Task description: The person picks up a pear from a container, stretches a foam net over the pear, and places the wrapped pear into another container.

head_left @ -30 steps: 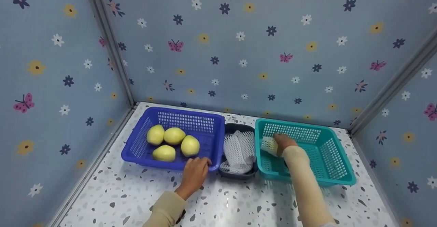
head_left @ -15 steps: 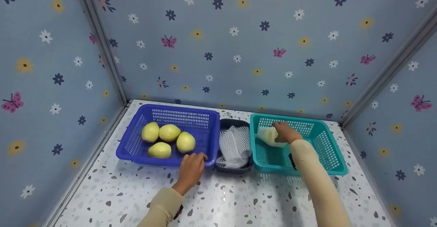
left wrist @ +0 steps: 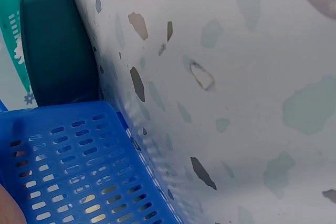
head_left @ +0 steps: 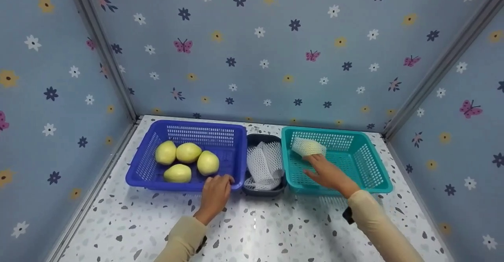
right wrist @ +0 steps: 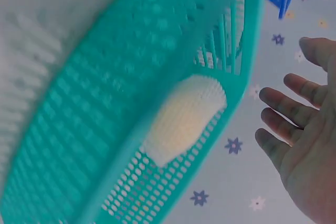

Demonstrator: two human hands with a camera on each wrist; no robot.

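My left hand [head_left: 215, 195] holds the front rim of the blue plastic basket [head_left: 157, 185], near its right corner. Inside that basket lie several yellow-green fruits [head_left: 208, 162], all bare. On the right, a fruit in a white foam net sleeve [head_left: 312, 147] lies at the back left of the teal basket [head_left: 343, 161]. Just in front of it is my right hand [head_left: 328, 172], fingers extended and holding nothing. The right wrist view has this hand [right wrist: 310, 124] spread, apart from the netted fruit [right wrist: 186, 119].
Between the two baskets stands a small dark bin [head_left: 263, 193] with several white foam net sleeves [head_left: 264, 163] in it. Flower-patterned panels [head_left: 260, 49] enclose the speckled white table [head_left: 252, 230] at the back and both sides.
The right hand has let go of the netted fruit and drawn back toward the front of the teal basket. The left hand stays on the blue basket's rim. The head view has shifted slightly.
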